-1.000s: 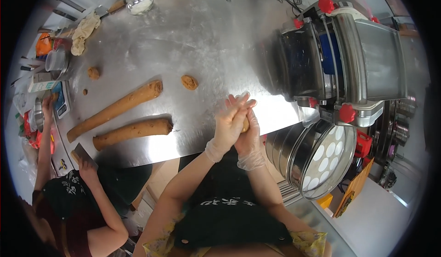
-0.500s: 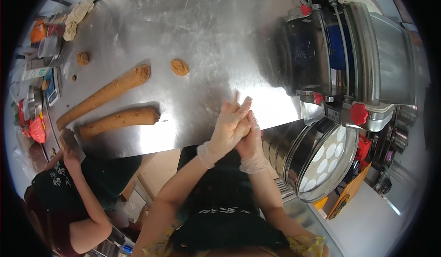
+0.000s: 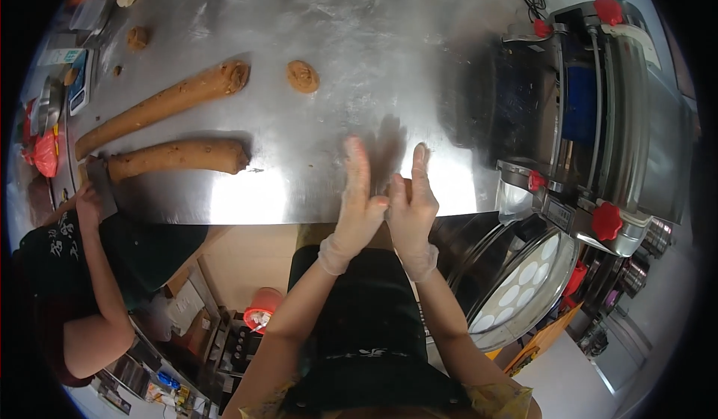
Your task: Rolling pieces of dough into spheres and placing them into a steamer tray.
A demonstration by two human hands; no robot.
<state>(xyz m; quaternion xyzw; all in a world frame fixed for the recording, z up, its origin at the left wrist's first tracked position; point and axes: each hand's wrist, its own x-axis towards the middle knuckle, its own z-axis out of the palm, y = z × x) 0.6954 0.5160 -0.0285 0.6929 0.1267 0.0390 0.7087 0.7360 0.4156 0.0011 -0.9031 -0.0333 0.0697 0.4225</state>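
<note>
On the left of the silver-grey table (image 3: 321, 15), two dough logs (image 3: 176, 158) are caramel brown with darker flecks, the dough lump (image 3: 303, 76) to their right likewise brown. The machine (image 3: 632, 120) on the right is steel grey with red knobs (image 3: 607, 221) and a blue panel (image 3: 580, 101). The near apron (image 3: 351, 303) is dark green with white lettering (image 3: 374, 353).

Gloved hands (image 3: 361, 213) at steel table (image 3: 336, 37); two brown dough logs (image 3: 179, 157) leftward
</note>
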